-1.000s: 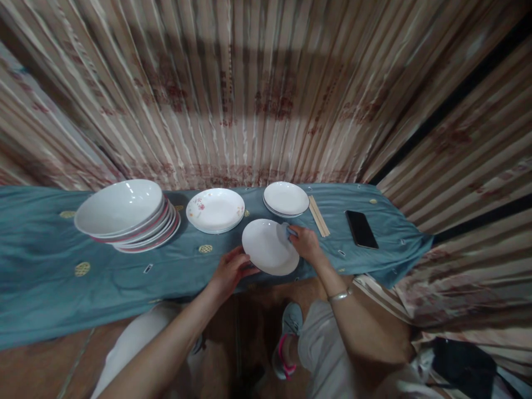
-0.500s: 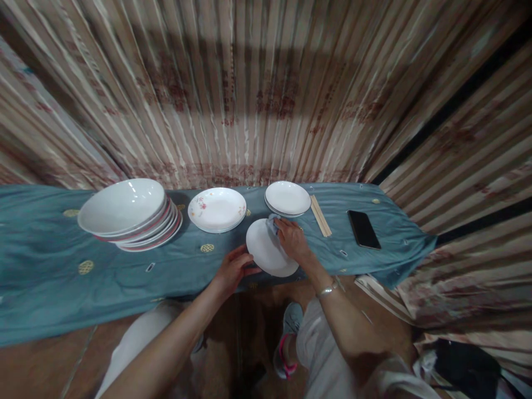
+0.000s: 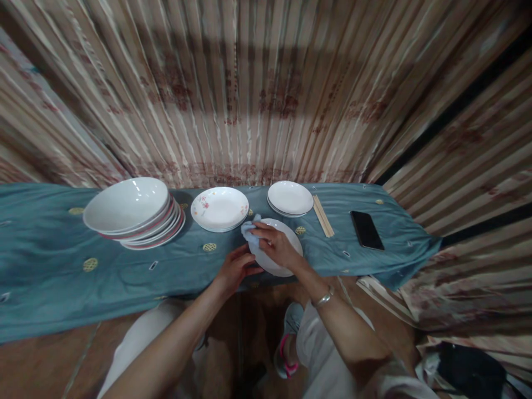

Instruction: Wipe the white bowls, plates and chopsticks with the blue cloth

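A white plate (image 3: 286, 238) lies near the front edge of the cloth-covered table. My left hand (image 3: 238, 267) grips its left rim, thumb and fingers closed on the edge. Over the plate's upper left part, my right hand (image 3: 274, 244) holds a crumpled light-blue cloth (image 3: 250, 230) under its fingers, pressed to the rim. Part of the plate is hidden beneath this hand. Just behind stands a small stack of white plates (image 3: 290, 197) with dark rims. To the left are stacked plates with a floral print (image 3: 220, 208).
A tilted stack of large white bowls (image 3: 127, 205) over red-rimmed dishes stands at the left. Chopsticks (image 3: 323, 216) and a black phone (image 3: 366, 230) lie to the right on the teal tablecloth (image 3: 166, 277). A pleated curtain (image 3: 249, 111) hangs behind the table.
My right hand has slid the cloth left across the plate, from its upper right rim to its upper left. My left hand keeps its hold on the rim.
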A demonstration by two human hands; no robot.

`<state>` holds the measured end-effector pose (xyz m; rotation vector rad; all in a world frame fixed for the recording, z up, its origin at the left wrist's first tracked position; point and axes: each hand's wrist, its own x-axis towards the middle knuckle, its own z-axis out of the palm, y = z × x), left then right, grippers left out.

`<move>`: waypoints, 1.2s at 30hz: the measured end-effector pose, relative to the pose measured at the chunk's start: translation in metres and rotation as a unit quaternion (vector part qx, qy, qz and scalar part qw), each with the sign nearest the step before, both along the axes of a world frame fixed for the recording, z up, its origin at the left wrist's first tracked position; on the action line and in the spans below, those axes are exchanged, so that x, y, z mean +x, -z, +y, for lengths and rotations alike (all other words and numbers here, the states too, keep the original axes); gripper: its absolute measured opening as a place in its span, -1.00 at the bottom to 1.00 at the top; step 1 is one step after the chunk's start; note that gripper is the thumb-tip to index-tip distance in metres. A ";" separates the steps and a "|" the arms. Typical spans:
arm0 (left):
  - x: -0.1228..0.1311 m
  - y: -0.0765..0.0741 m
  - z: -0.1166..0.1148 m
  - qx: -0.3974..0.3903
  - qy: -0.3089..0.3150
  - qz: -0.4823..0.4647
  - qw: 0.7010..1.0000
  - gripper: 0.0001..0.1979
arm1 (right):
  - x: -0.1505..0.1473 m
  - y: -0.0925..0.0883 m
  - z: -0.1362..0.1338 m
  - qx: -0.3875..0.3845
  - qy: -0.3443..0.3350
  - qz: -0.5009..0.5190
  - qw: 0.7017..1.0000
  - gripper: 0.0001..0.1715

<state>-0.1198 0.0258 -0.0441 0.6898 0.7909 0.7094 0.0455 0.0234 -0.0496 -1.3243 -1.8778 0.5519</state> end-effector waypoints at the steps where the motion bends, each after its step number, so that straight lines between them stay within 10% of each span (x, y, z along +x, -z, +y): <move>1: 0.000 0.001 0.000 -0.001 -0.001 -0.001 1.000 -0.73 | -0.001 -0.001 -0.002 -0.014 -0.018 0.026 0.999 -0.59; 10: -0.004 0.001 0.002 -0.007 0.014 -0.016 1.000 -0.75 | 0.015 0.006 -0.011 -0.213 -0.118 0.262 0.934 -0.68; 18: -0.003 0.001 0.007 -0.013 0.040 -0.019 0.999 -0.69 | 0.038 -0.016 -0.028 -0.322 -0.160 0.271 0.893 -0.48; 36: -0.001 -0.002 0.011 0.010 0.001 0.014 1.000 -0.72 | 0.102 -0.021 -0.053 -0.206 0.076 0.018 0.975 -0.80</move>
